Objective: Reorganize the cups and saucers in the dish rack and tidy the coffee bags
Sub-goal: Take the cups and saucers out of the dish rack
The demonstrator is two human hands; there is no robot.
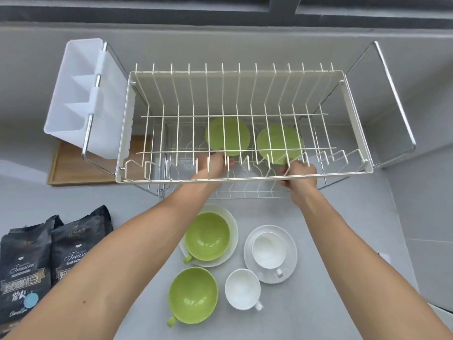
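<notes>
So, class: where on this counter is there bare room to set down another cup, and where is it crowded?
Bare counter lies right of the white cup on its saucer, and between the coffee bags and wooden board. It is crowded in front of the dish rack, where four cups cluster.

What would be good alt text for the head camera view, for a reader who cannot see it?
A person's left hand and right hand each hold a green saucer on the lower tier of a white wire dish rack. In front, on the grey counter, are two green cups, two white cups, and two dark coffee bags at left.
</notes>
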